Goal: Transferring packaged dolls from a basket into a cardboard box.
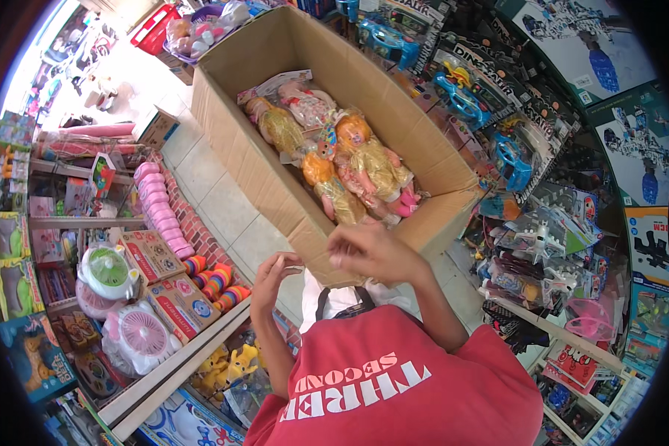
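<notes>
A deep cardboard box (245, 145) stands open before me, its near end against my front. Several dolls in clear plastic lie inside. One orange-haired doll in a gold dress (371, 167) lies at the right, and another gold-dressed doll (334, 192) is nearer the left wall. Beyond them are a gold-clad doll (281, 128) and a doll in a floral dress (306, 106). My right hand (373, 253) hovers over the box's near end, fingers loosely bent, with nothing visible in it. Just outside the near left corner is my left hand (276, 279), fingers bent and seemingly empty.
Shelves at the left carry toy fans (142, 337), printed cartons (181, 309) and striped toys (217, 284). Packaged toys (460, 100) crowd the right side against the box. A purple basket (187, 53) stands past its far left corner. Tiled floor (217, 189) runs along the left.
</notes>
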Demonstrator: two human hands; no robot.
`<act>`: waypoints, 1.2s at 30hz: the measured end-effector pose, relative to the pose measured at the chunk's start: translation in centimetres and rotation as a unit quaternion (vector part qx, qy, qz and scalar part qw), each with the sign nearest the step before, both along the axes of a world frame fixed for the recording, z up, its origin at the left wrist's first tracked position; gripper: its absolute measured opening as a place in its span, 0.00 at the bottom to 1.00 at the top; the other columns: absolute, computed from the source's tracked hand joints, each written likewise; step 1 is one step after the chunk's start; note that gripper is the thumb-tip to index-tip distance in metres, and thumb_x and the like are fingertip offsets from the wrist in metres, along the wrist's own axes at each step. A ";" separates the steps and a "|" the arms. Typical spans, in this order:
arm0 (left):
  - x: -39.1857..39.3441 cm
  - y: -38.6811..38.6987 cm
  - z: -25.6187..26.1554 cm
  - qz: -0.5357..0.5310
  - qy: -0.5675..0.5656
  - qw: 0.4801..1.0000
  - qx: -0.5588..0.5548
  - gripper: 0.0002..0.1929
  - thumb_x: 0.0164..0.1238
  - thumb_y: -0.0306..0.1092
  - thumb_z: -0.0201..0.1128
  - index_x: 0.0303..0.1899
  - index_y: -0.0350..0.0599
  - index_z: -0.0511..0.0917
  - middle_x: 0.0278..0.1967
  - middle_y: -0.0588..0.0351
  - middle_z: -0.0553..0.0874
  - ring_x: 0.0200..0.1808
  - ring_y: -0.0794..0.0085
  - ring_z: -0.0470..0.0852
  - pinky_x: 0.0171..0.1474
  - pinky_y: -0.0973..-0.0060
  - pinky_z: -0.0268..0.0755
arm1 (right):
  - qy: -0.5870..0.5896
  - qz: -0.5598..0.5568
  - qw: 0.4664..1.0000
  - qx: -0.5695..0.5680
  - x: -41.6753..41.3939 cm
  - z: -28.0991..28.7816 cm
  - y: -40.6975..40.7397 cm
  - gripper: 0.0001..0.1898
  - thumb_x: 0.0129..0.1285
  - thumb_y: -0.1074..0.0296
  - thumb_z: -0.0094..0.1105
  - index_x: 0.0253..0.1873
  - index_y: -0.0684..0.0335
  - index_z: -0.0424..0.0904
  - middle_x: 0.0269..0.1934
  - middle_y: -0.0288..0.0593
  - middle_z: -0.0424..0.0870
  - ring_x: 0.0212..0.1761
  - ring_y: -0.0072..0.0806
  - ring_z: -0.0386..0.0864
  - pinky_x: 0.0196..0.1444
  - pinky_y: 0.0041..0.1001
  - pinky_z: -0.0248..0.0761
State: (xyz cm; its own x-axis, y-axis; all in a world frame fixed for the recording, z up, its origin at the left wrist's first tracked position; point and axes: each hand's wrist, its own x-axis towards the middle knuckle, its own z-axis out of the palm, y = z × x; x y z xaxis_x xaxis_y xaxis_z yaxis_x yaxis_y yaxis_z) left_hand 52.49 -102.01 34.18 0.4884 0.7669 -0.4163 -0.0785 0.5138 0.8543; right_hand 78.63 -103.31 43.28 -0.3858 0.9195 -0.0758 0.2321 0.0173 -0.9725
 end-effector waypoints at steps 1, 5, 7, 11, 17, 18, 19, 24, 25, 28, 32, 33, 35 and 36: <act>-0.7 -0.2 -1.8 0.001 -0.002 1.000 0.001 0.18 0.68 0.43 0.48 0.43 0.33 0.74 0.39 0.52 0.78 0.44 0.70 0.78 0.48 0.71 0.70 | 0.000 0.034 0.999 -0.021 -1.3 0.5 -0.4 0.17 0.60 0.56 0.54 0.45 0.65 0.71 0.35 0.45 0.78 0.37 0.33 0.78 0.40 0.31 0.69; -5.8 -1.3 -13.7 0.000 0.250 0.965 -0.079 0.19 0.65 0.47 0.52 0.47 0.40 0.74 0.38 0.54 0.79 0.41 0.74 0.77 0.42 0.74 0.72 | -0.081 0.074 0.988 0.107 -7.6 -1.2 -2.1 0.19 0.59 0.55 0.54 0.47 0.65 0.70 0.39 0.45 0.78 0.40 0.39 0.77 0.42 0.34 0.69; -9.5 -2.7 -20.5 -0.071 0.311 0.942 -0.102 0.22 0.62 0.50 0.54 0.48 0.42 0.74 0.38 0.54 0.79 0.40 0.73 0.77 0.41 0.74 0.72 | -0.177 0.177 0.960 0.123 -10.9 -3.8 -2.5 0.20 0.59 0.53 0.54 0.49 0.63 0.70 0.42 0.46 0.77 0.43 0.43 0.75 0.44 0.36 0.68; -15.6 -6.7 -26.3 -0.121 0.356 0.898 -0.228 0.24 0.60 0.52 0.55 0.50 0.44 0.73 0.43 0.52 0.79 0.42 0.65 0.76 0.43 0.63 0.71 | -0.114 0.210 0.970 -0.041 -17.3 -12.7 -1.1 0.20 0.57 0.53 0.54 0.47 0.62 0.71 0.41 0.50 0.79 0.43 0.46 0.76 0.44 0.38 0.69; -23.5 -9.9 -25.6 -0.029 0.328 0.901 -0.283 0.21 0.61 0.48 0.54 0.51 0.46 0.71 0.45 0.56 0.79 0.43 0.67 0.76 0.45 0.64 0.69 | -0.192 0.059 0.974 -0.102 -19.7 -29.1 -2.2 0.18 0.54 0.55 0.58 0.42 0.64 0.74 0.36 0.50 0.81 0.39 0.40 0.79 0.41 0.33 0.71; -24.8 -9.9 -25.5 -0.029 0.329 0.901 -0.282 0.24 0.61 0.50 0.53 0.54 0.45 0.69 0.47 0.53 0.78 0.46 0.64 0.76 0.46 0.62 0.68 | -0.168 0.003 0.979 -0.115 -19.2 -31.5 -2.5 0.17 0.54 0.56 0.59 0.41 0.65 0.75 0.35 0.51 0.81 0.39 0.39 0.79 0.41 0.32 0.71; -26.0 -9.9 -25.4 -0.027 0.330 0.901 -0.281 0.27 0.61 0.51 0.53 0.56 0.44 0.66 0.49 0.51 0.77 0.49 0.60 0.76 0.47 0.60 0.68 | -0.167 -0.049 0.972 -0.160 -18.5 -33.9 -2.8 0.17 0.53 0.56 0.59 0.40 0.65 0.76 0.35 0.51 0.81 0.39 0.37 0.79 0.40 0.31 0.71; -31.3 -9.6 -25.4 0.023 0.350 0.884 -0.309 0.24 0.61 0.50 0.53 0.52 0.44 0.68 0.45 0.54 0.79 0.43 0.65 0.76 0.44 0.63 0.69 | -0.247 -0.131 0.864 -0.419 -17.2 -38.1 -3.2 0.17 0.55 0.56 0.56 0.44 0.62 0.75 0.38 0.45 0.80 0.39 0.33 0.79 0.39 0.34 0.71; -31.5 -9.1 -25.4 0.044 0.341 0.889 -0.302 0.23 0.61 0.50 0.53 0.52 0.44 0.69 0.45 0.54 0.79 0.42 0.66 0.76 0.43 0.64 0.69 | -0.179 -0.183 0.820 -0.511 -17.3 -37.7 -3.0 0.17 0.57 0.56 0.54 0.47 0.60 0.74 0.39 0.43 0.80 0.39 0.32 0.78 0.39 0.35 0.71; -32.0 -7.3 -25.8 0.087 0.322 0.897 -0.290 0.22 0.62 0.50 0.53 0.50 0.44 0.70 0.44 0.55 0.79 0.40 0.69 0.76 0.42 0.66 0.69 | -0.062 -0.212 0.828 -0.516 -18.8 -37.1 -2.0 0.18 0.58 0.55 0.53 0.51 0.57 0.71 0.41 0.40 0.78 0.39 0.32 0.77 0.40 0.35 0.70; -32.7 -4.2 -26.9 0.037 0.297 0.918 -0.262 0.22 0.62 0.50 0.53 0.50 0.44 0.70 0.43 0.54 0.79 0.41 0.68 0.76 0.41 0.67 0.69 | -0.058 -0.217 0.821 -0.525 -20.8 -37.8 1.3 0.18 0.59 0.55 0.52 0.51 0.57 0.71 0.41 0.40 0.78 0.39 0.31 0.76 0.40 0.35 0.70; -32.8 -3.2 -27.1 0.011 0.288 0.924 -0.252 0.23 0.61 0.51 0.53 0.50 0.44 0.70 0.43 0.54 0.79 0.41 0.68 0.76 0.41 0.67 0.69 | -0.067 -0.200 0.819 -0.533 -21.1 -38.3 2.5 0.17 0.59 0.55 0.51 0.50 0.57 0.72 0.41 0.40 0.78 0.38 0.31 0.76 0.40 0.35 0.70; -33.1 -1.0 -27.5 0.010 0.284 0.923 -0.260 0.23 0.61 0.51 0.54 0.50 0.43 0.69 0.43 0.53 0.78 0.42 0.67 0.75 0.42 0.66 0.68 | -0.076 -0.183 0.817 -0.541 -21.6 -39.1 5.0 0.17 0.59 0.55 0.51 0.49 0.56 0.72 0.41 0.39 0.78 0.38 0.30 0.76 0.40 0.35 0.70; -33.5 0.0 -27.8 0.020 0.293 0.916 -0.275 0.23 0.61 0.51 0.54 0.50 0.44 0.69 0.43 0.53 0.78 0.42 0.67 0.75 0.42 0.65 0.68 | -0.071 -0.182 0.818 -0.541 -22.1 -39.2 6.5 0.17 0.58 0.55 0.52 0.49 0.56 0.72 0.40 0.38 0.78 0.37 0.29 0.76 0.40 0.34 0.70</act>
State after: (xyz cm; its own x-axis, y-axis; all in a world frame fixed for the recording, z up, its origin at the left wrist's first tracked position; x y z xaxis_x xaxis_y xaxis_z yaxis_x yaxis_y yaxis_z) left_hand 18.98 -102.00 6.41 0.0339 0.3745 -0.9266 0.2812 0.8861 0.3685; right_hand 56.50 -96.79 4.07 -0.0183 0.3373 -0.9412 0.1433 -0.9308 -0.3363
